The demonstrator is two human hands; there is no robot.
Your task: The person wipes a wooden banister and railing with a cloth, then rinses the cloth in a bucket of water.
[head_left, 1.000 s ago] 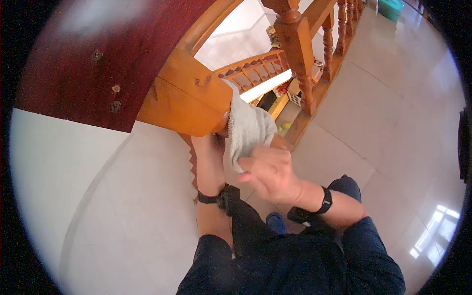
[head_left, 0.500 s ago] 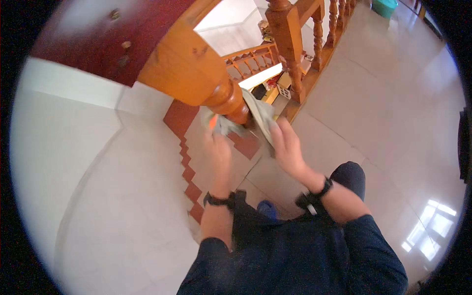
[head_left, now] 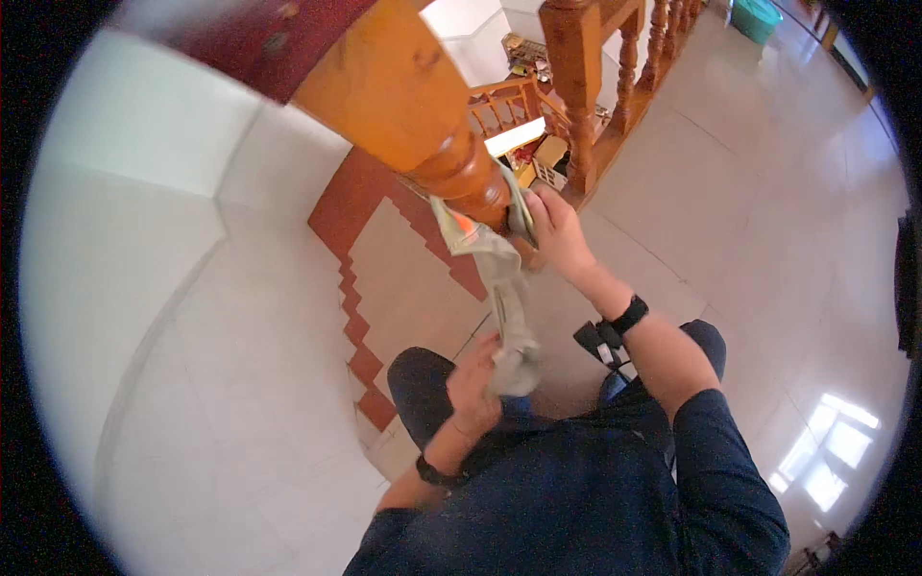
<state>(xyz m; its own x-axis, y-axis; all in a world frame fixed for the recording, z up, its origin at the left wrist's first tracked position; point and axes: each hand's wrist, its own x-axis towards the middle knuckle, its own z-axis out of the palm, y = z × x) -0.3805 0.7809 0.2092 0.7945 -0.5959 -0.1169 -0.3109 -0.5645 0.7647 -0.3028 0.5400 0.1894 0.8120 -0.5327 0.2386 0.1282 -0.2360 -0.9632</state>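
A grey-green cloth [head_left: 501, 274] with an orange patch is wrapped around the turned lower part of an orange-brown wooden post [head_left: 394, 86]. My right hand [head_left: 561, 232] grips one end of it, close against the post's right side. Lower down, in front of my knees, my left hand [head_left: 474, 386] is closed on the other end, slightly blurred. Between the post and my left hand the cloth hangs as a long twisted strip.
A wooden railing [head_left: 576, 86] with turned balusters runs toward the far right. Through the stair opening, a lower railing [head_left: 506, 106] and boxes show. A white wall [head_left: 163, 288] stands on the left. A green bucket [head_left: 755, 21] rests on the tiled floor [head_left: 730, 211].
My left hand has pulled down toward my body, drawing the cloth out into a long strip. My right hand has moved slightly up, closer to the post.
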